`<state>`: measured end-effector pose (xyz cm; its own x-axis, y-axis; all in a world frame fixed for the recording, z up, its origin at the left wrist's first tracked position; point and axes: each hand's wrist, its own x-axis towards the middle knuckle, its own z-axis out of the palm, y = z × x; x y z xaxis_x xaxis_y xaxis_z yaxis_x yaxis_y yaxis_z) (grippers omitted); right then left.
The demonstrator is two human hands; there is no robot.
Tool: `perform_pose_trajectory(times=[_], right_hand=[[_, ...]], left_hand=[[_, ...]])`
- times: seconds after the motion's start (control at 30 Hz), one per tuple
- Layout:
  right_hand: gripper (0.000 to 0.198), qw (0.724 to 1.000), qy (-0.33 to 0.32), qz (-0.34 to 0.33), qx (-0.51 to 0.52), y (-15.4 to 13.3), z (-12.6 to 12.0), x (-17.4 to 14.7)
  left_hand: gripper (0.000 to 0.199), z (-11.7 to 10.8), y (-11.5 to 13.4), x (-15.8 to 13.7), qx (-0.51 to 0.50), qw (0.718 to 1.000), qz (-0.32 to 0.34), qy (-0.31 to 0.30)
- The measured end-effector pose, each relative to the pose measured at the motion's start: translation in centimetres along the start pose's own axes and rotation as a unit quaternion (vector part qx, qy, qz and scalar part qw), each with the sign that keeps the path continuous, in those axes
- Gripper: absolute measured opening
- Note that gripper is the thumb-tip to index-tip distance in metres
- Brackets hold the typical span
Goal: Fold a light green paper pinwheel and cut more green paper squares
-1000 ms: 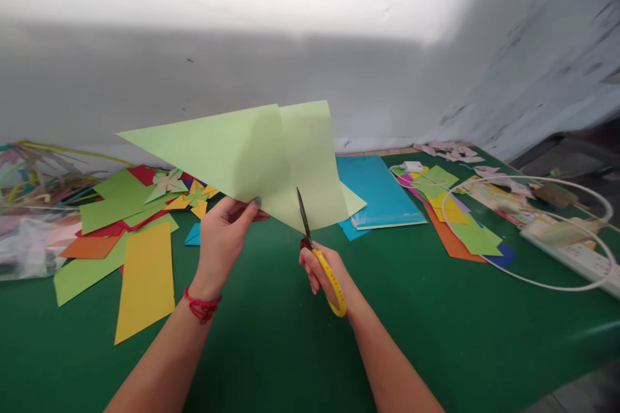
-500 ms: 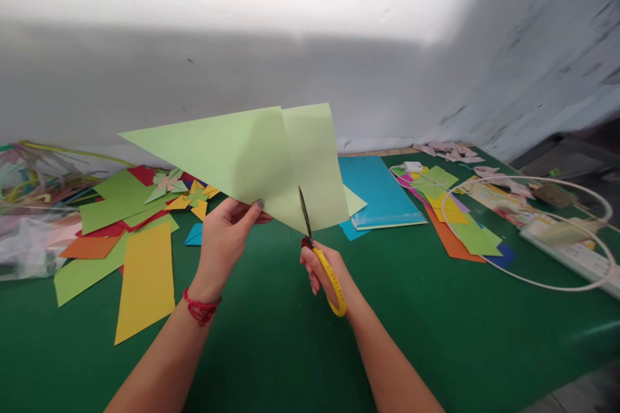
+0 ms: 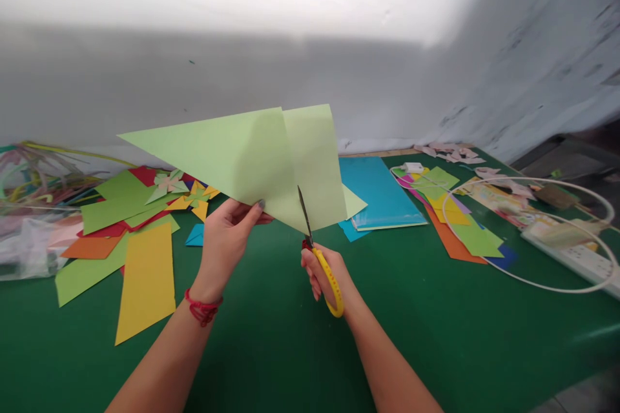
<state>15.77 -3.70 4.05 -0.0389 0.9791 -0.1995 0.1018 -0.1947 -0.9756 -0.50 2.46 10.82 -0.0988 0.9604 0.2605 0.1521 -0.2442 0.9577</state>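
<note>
A folded sheet of light green paper [image 3: 217,155] is held up above the table, a triangle at its left and a single-layer strip at its right. My left hand [image 3: 230,235] pinches its lower edge between thumb and fingers. In my right hand [image 3: 324,271] are scissors [image 3: 333,284] with a yellow handle, closed around by the fingers. One dark blade lies in front of the paper, pointing up at the strip's lower edge near the fold line; the other blade is hidden behind the sheet.
Coloured papers, including a yellow sheet [image 3: 148,277], and folded paper flowers [image 3: 196,197] lie at left. A blue paper pack [image 3: 375,193] is behind the scissors. Further right are more papers [image 3: 450,206], a looped white cable [image 3: 526,284] and a power strip [image 3: 581,261].
Almost nothing differs. The scissors' yellow handle has shifted very slightly left, while the paper and my left hand stay about where they were.
</note>
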Motion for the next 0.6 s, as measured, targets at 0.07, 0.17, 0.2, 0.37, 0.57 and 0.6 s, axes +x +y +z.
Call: perform_pose_trajectory(times=[0.07, 0.17, 0.2, 0.37, 0.57, 0.6], right_hand=[[0.044, 1.0, 0.002, 0.0, 0.001, -0.03, 0.06, -0.05], [0.045, 1.0, 0.009, 0.006, 0.01, -0.2, 0.28, -0.16], [0.045, 1.0, 0.013, 0.006, 0.013, -0.29, 0.36, -0.2], [0.046, 1.0, 0.013, 0.011, 0.016, -0.49, 0.33, -0.25], [0.045, 0.999, 0.01, 0.026, 0.025, -0.39, 0.24, -0.17], [0.045, 0.999, 0.011, 0.028, 0.03, -0.41, 0.29, -0.2]], left_hand=[[0.016, 0.01, -0.01, -0.03, 0.003, 1.0, -0.009, -0.001], [0.019, 0.07, -0.04, -0.07, -0.002, 1.0, -0.019, 0.001], [0.019, 0.09, -0.05, -0.08, -0.007, 1.0, -0.021, 0.0], [0.018, 0.1, 0.02, -0.04, 0.0, 1.0, -0.025, -0.002], [0.019, 0.08, 0.11, 0.06, 0.003, 0.999, -0.032, -0.002], [0.018, 0.09, 0.12, 0.06, 0.004, 0.999, -0.033, -0.002]])
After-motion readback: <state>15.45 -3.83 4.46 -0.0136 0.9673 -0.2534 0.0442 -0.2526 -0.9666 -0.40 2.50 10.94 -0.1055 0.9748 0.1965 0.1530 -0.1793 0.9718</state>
